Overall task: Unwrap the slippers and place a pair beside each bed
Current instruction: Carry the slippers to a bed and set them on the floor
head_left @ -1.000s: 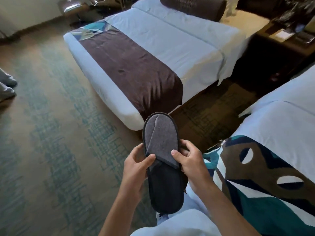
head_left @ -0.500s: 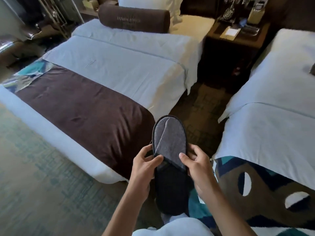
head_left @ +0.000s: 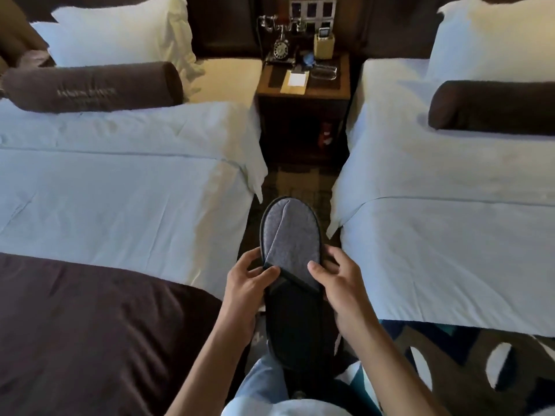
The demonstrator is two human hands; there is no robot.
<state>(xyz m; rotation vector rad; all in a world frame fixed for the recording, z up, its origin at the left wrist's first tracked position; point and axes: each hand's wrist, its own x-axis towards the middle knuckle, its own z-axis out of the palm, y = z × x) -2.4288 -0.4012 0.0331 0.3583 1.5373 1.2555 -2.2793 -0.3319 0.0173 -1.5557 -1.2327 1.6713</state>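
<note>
Left hand point(head_left: 244, 285) and right hand point(head_left: 341, 279) both gripping grey slipper point(head_left: 289, 259) by sides, thumbs pressing on upper, toe pointing away. Slipper hovering over aisle between left bed point(head_left: 120, 187) and right bed point(head_left: 444, 235). Nightstand tabletop point(head_left: 327, 85) sitting beyond, carrying old-style telephone point(head_left: 280, 45) and notepad point(head_left: 297, 78).

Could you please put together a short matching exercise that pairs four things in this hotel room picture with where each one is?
Things:
1. slipper
2. telephone
3. brown bolster
4. notepad

Places:
A. across the left bed, in front of its pillows
B. at the back left of the nightstand
C. held in the aisle by the left hand and right hand
D. on the nightstand, in front of the telephone

Pairs: 1-C, 2-B, 3-A, 4-D
</note>
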